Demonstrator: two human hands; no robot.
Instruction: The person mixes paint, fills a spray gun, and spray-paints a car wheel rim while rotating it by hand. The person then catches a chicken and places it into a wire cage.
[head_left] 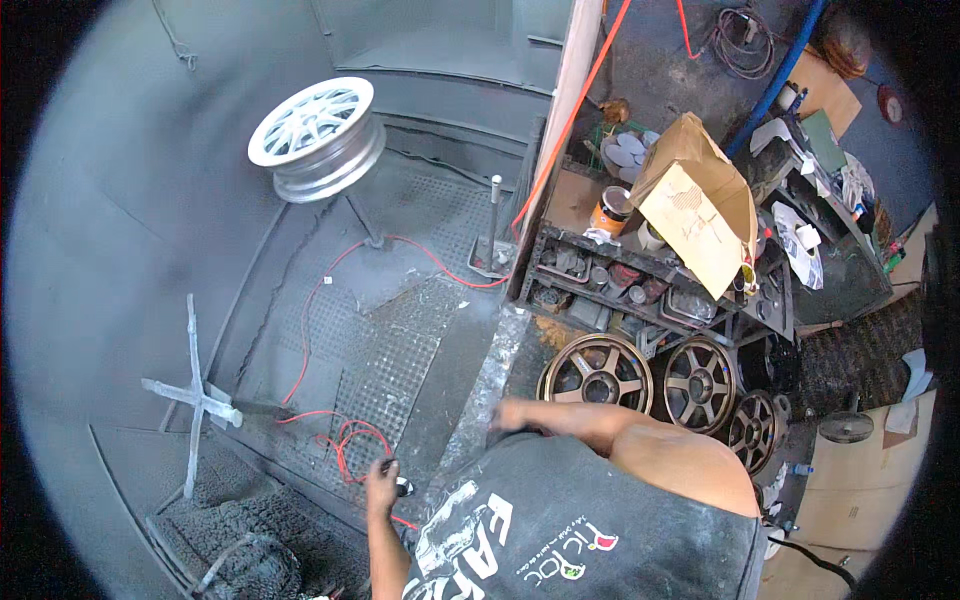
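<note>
Close by the person's left hand (pixel 379 492), a small dark object with a pale patch (pixel 404 487) is showing at the fingers, its shape partly hidden. A dark grey printed shirt (pixel 640 530) is blocking the lower view. Just beyond the hand, a thin red looped hose (pixel 341 458) is lying on the grey textured floor (pixel 385 385). Rightward, three bronze spoked wheel rims (pixel 700 385) are standing; farther off, a silver many-spoked wheel rim (pixel 320 140) is tilting. The left grip is clasping the dark object; the right hand (pixel 512 412) is reaching across, its grip impossible to tell.
</note>
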